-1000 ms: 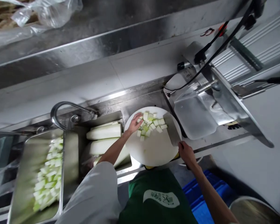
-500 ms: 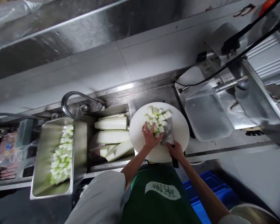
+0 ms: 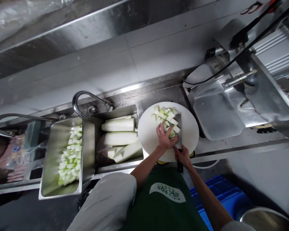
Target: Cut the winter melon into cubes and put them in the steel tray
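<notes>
A round white cutting board (image 3: 145, 138) carries a heap of pale green-white gourd chunks (image 3: 167, 116). Fingers spread and curved, my left hand (image 3: 166, 138) rests against the near side of the heap, its thumb close to the blade. My right hand (image 3: 182, 155) is closed around the dark handle of a cleaver (image 3: 179, 130). The blade lies on the board along the heap's right side, with some chunks touching or overlapping it. Part of the heap is hidden under my left hand.
Left of the board, a sink holds peeled gourd pieces (image 3: 120, 138). A deep steel pan (image 3: 50, 154) with cut chunks sits farther left, beneath curved faucets (image 3: 80, 93). A slicing machine (image 3: 218, 117) stands right. Blue crates (image 3: 221, 195) are below the counter.
My left hand has shifted right across the chunks, closer to the blade. The cleaver's blade now shows more clearly along the heap's right side. The whole view has shifted slightly.
</notes>
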Motion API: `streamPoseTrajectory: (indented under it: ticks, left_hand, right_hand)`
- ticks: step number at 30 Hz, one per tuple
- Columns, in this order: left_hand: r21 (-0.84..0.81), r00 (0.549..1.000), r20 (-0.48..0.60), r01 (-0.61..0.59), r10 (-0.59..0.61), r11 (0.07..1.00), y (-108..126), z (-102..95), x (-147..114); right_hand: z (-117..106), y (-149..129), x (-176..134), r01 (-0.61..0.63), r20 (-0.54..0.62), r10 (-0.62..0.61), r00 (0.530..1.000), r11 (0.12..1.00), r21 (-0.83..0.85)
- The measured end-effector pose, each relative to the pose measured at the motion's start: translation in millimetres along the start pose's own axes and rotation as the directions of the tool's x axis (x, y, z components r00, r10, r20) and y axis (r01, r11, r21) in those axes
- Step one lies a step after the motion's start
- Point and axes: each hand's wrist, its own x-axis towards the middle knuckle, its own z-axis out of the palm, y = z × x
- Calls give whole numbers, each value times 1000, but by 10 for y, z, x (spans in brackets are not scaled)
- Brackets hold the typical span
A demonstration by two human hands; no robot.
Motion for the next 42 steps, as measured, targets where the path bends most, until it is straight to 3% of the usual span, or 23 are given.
streamPoseTrajectory:
  ticks: [5,9,12,14,16,18,21,24,27,30,33,35,38,40,42]
  left_hand:
    - [-8,993,19,-112,113,994,174,-150,30]
    - [1,990,-2,-141,142,990,170,-581,25]
    - [27,992,-49,-113,114,993,34,-1135,-8]
    - [80,992,-100,-74,81,994,-121,-1618,-64]
    - [157,984,-173,-22,49,987,-335,-2188,-174]
    - [236,959,-284,57,13,970,-624,-2815,-348]
    - [311,862,-505,230,-45,922,-1215,-3735,-705]
    - [289,709,-698,410,-103,865,-1893,-4445,-1129]
    - [133,543,-796,587,-267,799,-2545,-4890,-1576]
    - [-29,431,-763,721,-482,692,-3066,-5148,-2008]
    - [-83,376,-755,758,-538,646,-3297,-5223,-2349]
    - [-111,353,-772,744,-529,659,-3299,-5177,-2455]
    - [-170,327,-807,667,-491,725,-3188,-4981,-2357]
    - [-178,336,-831,594,-443,785,-3098,-4771,-2129]
    - [-174,386,-830,507,-403,844,-3025,-4504,-1794]
  right_hand:
    - [82,-27,-233,63,-99,-55,994,995,82]
    - [301,-149,-403,120,-75,-112,991,986,118]
    - [654,-342,-527,149,13,-152,988,980,133]
    - [1012,-513,-627,168,105,-184,977,974,149]
    - [1476,-708,-756,182,229,-220,948,967,176]
    - [2036,-913,-911,193,376,-258,890,960,201]
    - [2996,-1219,-1153,236,610,-305,732,952,194]
    - [3941,-1495,-1401,424,758,-314,572,904,55]
    - [4671,-1686,-1639,709,798,-340,497,689,-148]
    - [5034,-1738,-1735,835,827,-334,452,484,-261]
    - [4942,-1673,-1630,831,807,-335,487,462,-310]
    - [4643,-1599,-1490,756,771,-321,550,583,-297]
    - [3914,-1463,-1250,517,760,-253,599,847,-126]
    - [3286,-1349,-1096,431,727,-321,607,902,38]
    - [2590,-1210,-957,421,623,-370,690,904,71]
